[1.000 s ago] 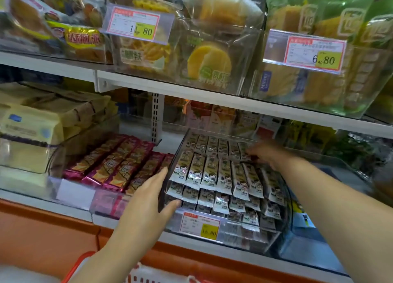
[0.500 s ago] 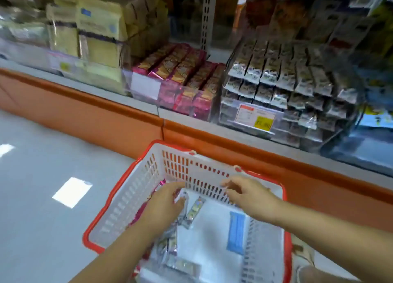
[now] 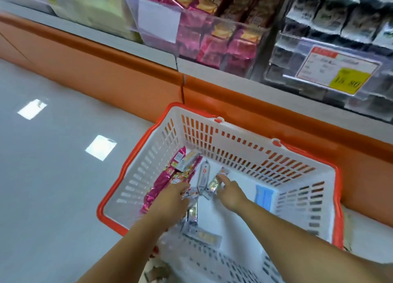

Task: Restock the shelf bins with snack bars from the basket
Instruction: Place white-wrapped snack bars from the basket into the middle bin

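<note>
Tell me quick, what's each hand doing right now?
Left hand: closed, holding silver snack bars in the basket.
Right hand: fingers touch one silver bar; a grip cannot be told.

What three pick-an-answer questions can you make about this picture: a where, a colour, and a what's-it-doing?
1. Where are the left hand and right hand? A on the shelf; B inside the basket; C on the floor.
2. What colour is the basket's rim? A blue; B orange; C green.
3. What is the blue packet doing? A lying untouched; B being held up; C hanging on the shelf.
Answers: 1 B, both arms reach down between its walls. 2 B, an orange band tops the white walls. 3 A, it lies apart from both hands.
</note>
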A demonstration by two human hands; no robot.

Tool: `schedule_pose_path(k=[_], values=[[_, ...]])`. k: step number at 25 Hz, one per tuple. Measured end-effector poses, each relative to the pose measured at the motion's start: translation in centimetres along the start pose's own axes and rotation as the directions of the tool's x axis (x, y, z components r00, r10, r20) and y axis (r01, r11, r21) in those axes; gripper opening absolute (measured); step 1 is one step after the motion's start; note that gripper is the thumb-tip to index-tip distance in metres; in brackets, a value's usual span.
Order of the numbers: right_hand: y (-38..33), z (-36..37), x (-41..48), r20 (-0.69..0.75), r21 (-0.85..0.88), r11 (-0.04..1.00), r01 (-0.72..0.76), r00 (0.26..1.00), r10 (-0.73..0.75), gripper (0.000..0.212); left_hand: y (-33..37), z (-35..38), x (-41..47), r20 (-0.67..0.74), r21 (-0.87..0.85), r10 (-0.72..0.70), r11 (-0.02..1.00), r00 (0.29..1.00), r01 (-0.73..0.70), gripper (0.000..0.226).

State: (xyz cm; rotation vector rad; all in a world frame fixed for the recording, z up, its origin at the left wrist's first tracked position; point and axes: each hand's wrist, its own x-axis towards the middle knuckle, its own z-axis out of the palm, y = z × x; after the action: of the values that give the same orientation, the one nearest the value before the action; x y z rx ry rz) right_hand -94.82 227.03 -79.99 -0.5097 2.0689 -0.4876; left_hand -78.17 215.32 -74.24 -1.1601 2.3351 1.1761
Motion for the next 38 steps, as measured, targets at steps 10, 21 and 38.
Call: schedule_pose_path(k=[10, 21, 38], values=[[1.5, 3.3, -1.8, -0.178, -0.009, 1.000, -0.001, 0.984, 0.000, 0.012, 0.5, 0.3, -0.2, -0.019, -0.083, -0.025, 0.996, 1.000, 0.023, 0.044], [-1.7, -4.3, -15.0, -0.459, 0.257, 0.863, 0.435, 0.841, -0.287, 0.029, 11.8, -0.7, -4.1, 0.119, -0.736, -0.002, 0.671, 0.993, 0.090, 0.030], [-6.3, -29.8, -28.8, -0.898, -0.289, 0.800, 0.526, 0.142, -0.417, 0.044, 30.1, -13.2, -8.5, -0.607, 0.249, 0.695, 0.627, 0.385, -0.738, 0.063]])
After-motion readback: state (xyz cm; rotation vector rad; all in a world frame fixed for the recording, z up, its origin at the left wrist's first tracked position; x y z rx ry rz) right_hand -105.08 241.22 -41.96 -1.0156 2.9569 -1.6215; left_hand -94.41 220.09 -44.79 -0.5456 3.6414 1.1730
